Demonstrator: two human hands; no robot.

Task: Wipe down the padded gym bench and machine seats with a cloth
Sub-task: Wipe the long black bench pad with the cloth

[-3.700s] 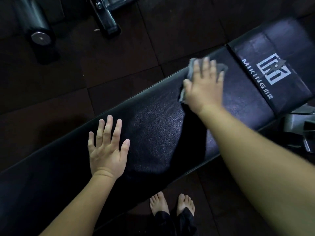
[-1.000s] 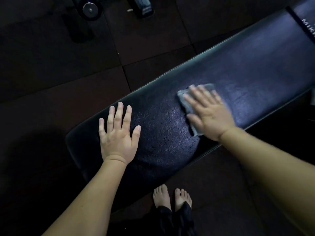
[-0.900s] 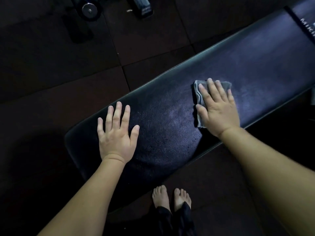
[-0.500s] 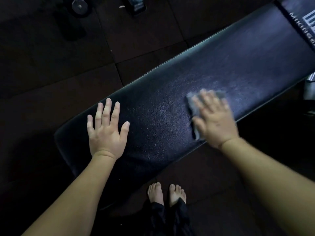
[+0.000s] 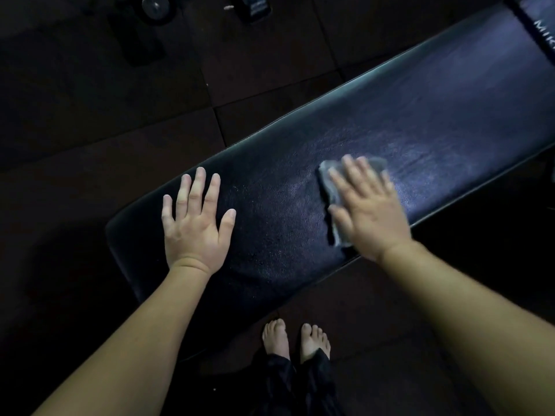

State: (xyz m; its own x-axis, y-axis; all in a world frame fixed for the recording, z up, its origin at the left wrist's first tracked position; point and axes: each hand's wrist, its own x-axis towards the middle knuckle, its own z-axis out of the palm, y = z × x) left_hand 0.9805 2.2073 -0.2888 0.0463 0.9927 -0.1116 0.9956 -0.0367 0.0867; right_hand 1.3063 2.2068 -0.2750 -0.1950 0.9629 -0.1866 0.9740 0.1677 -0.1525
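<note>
A long black padded bench [image 5: 420, 109] runs diagonally from lower left to upper right. My right hand [image 5: 369, 211] lies flat, fingers straight, pressing a grey cloth [image 5: 330, 181] onto the pad near its front edge; the hand is blurred with motion and covers most of the cloth. My left hand [image 5: 195, 223] rests flat on the pad near its left end, fingers spread, holding nothing. A second pad section with white lettering [image 5: 543, 31] begins at the upper right.
Dark rubber floor tiles [image 5: 90, 100] surround the bench. A round weight end [image 5: 154, 6] and a dark machine foot [image 5: 252, 6] stand at the top edge. My bare feet [image 5: 295, 340] stand just in front of the bench.
My right hand has slid the cloth back and forth along the pad and now sits slightly nearer the front edge. The left hand stays planted. The view has shifted a little.
</note>
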